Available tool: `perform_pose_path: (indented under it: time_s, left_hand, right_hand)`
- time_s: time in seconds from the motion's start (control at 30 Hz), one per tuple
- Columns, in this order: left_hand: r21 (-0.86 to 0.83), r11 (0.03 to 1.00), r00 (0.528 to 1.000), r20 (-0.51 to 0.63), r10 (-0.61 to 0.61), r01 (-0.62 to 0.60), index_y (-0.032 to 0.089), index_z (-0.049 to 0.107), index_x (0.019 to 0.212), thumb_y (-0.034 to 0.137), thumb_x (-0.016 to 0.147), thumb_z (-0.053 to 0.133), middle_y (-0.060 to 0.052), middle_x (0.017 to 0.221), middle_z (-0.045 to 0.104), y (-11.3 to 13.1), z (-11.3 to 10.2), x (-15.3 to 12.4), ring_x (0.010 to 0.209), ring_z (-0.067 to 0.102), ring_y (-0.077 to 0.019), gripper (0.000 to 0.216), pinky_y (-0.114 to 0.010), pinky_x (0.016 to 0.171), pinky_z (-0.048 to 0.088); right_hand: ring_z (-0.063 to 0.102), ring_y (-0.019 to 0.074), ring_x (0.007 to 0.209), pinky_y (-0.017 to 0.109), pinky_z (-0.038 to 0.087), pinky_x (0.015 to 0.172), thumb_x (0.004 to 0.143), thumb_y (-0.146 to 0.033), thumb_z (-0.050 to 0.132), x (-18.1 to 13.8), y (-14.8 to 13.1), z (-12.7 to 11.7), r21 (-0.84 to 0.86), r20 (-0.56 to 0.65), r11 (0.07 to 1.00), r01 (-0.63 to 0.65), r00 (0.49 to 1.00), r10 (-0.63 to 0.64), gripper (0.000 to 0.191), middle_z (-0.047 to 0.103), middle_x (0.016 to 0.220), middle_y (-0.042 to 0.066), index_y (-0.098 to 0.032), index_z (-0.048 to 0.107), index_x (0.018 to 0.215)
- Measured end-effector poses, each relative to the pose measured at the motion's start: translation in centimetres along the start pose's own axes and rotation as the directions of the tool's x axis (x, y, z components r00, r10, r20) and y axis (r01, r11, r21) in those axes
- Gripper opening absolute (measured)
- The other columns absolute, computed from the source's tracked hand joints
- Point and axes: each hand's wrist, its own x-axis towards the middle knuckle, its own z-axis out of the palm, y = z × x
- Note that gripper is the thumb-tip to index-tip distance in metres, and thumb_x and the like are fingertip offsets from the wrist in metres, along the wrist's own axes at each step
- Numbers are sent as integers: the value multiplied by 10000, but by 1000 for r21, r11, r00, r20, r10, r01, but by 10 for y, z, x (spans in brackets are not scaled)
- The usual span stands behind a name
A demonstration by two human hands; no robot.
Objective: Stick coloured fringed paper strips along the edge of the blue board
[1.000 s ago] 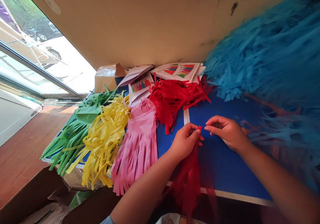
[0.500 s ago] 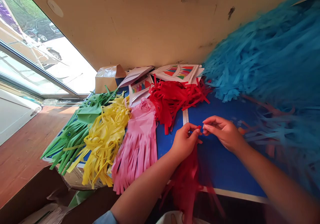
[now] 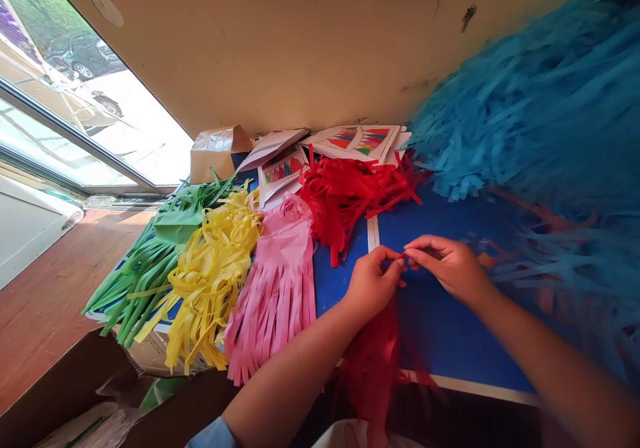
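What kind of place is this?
Maybe a small craft workroom: the person's left hand holds red fringe, pink fringe lies on a blue table, and a window shows outdoors.

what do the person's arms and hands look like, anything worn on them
The left hand and right hand are bare, with no gloves, rings or watch visible. A light blue sleeve ends above the left forearm; no right sleeve shows.
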Motion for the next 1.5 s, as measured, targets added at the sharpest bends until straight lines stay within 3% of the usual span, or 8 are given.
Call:
perform_pose_path:
  time_s: [0.3,0.57,0.97,1.27,1.5]
  left_hand:
    - [53,999,1000,-14,-5,6,171,552,766,203,815,521,21,673,617,-1,1,1,509,597,-91,66,-182,484,425]
    - [67,998,1000,-7,-7,8,172,549,778,216,808,524,25,680,621,-4,1,2,500,597,-88,59,-186,489,442]
    - [162,987,999,39,17,-24,175,544,784,214,809,508,18,670,623,-3,0,2,532,620,-110,59,-189,487,436]
    - [69,996,998,29,49,-51,169,562,803,250,819,535,8,692,622,-10,1,3,547,601,-97,87,-196,527,458]
    - [-28,996,988,134,-81,85,145,552,763,199,797,585,-5,719,636,-1,-3,8,562,611,-87,72,-177,541,444]
  right_hand:
    - [602,161,640,302,531,637,685,-484,672,-3,6,2,-15,-9,1000,22,1000,-23,287,639,697,24,-211,646,771]
    - [625,191,760,322,530,712,675,-471,679,-2,5,-2,-109,29,990,94,995,-91,296,666,831,52,-207,670,807]
    - [614,172,753,288,513,685,694,-409,675,-2,10,-6,-131,39,983,128,992,-124,209,658,814,40,-215,675,773]
    - [588,156,627,277,491,583,637,-468,695,-1,2,-8,-116,52,993,18,999,-12,296,637,701,37,-187,637,711]
    - [585,158,637,283,489,601,614,-498,700,-3,-1,-8,-95,-48,995,26,998,-31,331,638,703,40,-189,619,700]
